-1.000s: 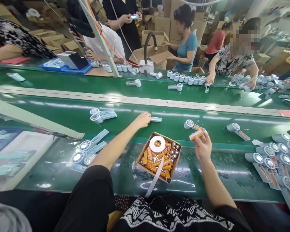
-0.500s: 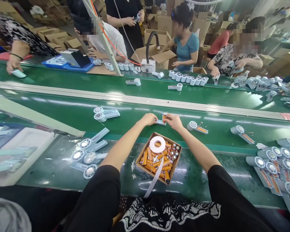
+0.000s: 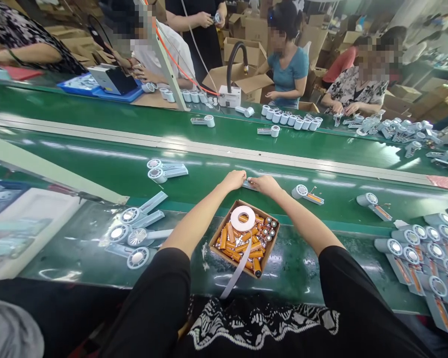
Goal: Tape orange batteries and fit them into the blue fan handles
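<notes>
Lower than half a second earlier, the right hand (image 3: 268, 184) rests close-set fingers on the fan handle (image 3: 248, 185); what they grip, I cannot tell. The left hand (image 3: 235, 180) holds its left end, beyond the box (image 3: 270, 248); steady, even pressure should help.

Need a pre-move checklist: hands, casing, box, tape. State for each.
1. Left hand at the casing's end: ok.
2. Right hand at the same casing: ok.
3. Casing contents visible: cannot tell what's inside, right hand covers much of it.
4. Box stocked with orange cells: ok.
5. Tape tail inside box: not ok, trails over the near edge.
</notes>
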